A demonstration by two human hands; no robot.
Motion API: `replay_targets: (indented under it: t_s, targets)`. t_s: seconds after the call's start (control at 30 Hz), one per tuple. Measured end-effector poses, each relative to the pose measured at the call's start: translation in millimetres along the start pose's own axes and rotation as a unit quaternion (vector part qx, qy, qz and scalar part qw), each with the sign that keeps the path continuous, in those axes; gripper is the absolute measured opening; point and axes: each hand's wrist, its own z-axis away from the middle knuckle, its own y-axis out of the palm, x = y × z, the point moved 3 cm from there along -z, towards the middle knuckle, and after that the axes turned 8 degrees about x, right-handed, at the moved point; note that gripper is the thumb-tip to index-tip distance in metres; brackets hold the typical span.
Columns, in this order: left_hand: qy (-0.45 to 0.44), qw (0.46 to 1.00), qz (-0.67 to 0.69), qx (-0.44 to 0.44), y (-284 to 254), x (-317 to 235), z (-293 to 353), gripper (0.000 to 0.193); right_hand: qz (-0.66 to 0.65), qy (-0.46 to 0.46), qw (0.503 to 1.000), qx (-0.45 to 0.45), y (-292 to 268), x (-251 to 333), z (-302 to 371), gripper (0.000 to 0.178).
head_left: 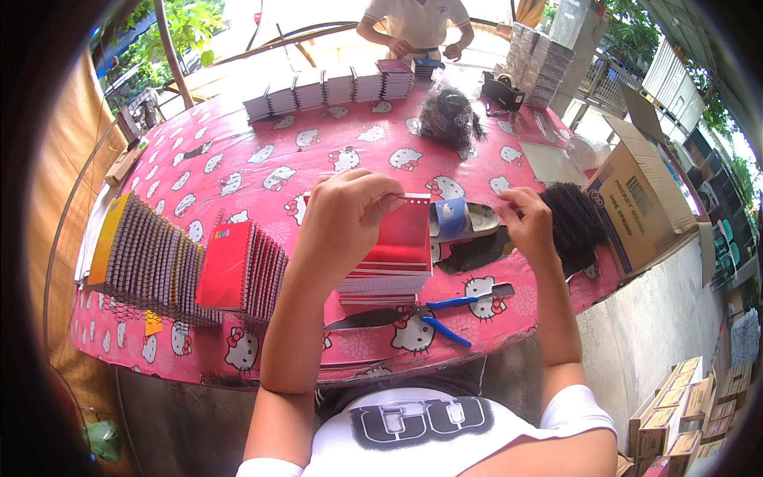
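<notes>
My left hand point(350, 205) is closed, thumb and fingers pinching the edge of a red-covered notebook point(404, 226) with punched holes along its far edge. Beneath it is a pile of loose red and white notebook blocks point(385, 285). To the right, my right hand point(524, 219) is raised, its thumb and fingertips pressed together; whatever they hold is too small to make out. Between my hands lies a blue and white slipper-like object point(461, 218). Blue-handled pliers point(447, 327) lie near the table's front edge. A heap of black spiral coils point(574, 222) sits beyond my right wrist.
Spiral-bound red notebooks point(238, 266) and a long yellow-ended row of bound notebooks point(147, 242) stand at left. Notebook stacks point(322, 89) line the far side, near another person point(417, 28). Black plastic point(451, 115) and a cardboard box point(644, 195) are at right.
</notes>
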Motion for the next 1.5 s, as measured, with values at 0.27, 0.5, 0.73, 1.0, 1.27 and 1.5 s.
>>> replay_targets:
  t_s: [0.27, 0.5, 0.73, 1.0, 1.27, 1.5]
  targets:
    - [0.053, 0.995, -0.064, -0.054, 7.0, -3.5, 9.4, 0.010, -0.120, -0.123, 0.985, 0.030, 8.2, 106.5, -14.0, 0.022]
    - [0.003, 1.000, -0.003, -0.005, 6.5, 3.0, -1.1, 0.012, -0.205, -0.079, 0.964, 0.150, 12.2, 99.2, -34.5, 0.019]
    - [0.008, 0.984, -0.146, -0.099, 14.4, -0.1, 5.1, 0.015, -0.179, -0.088, 0.956, 0.215, 10.6, 101.2, -44.1, 0.022]
    - [-0.017, 0.991, -0.073, -0.113, 19.1, 9.2, 10.9, 0.021, -0.113, -0.117, 0.970, 0.180, 13.0, 104.3, -39.5, 0.028]
    - [-0.059, 0.988, -0.041, -0.136, 24.0, 9.1, 10.8, 0.019, -0.151, -0.091, 0.972, 0.153, 10.5, 97.0, -37.8, 0.017]
    - [-0.052, 0.986, -0.044, -0.149, 25.3, 12.3, 11.7, 0.016, -0.266, 0.030, 0.939, 0.218, 14.0, 101.1, -36.3, 0.013]
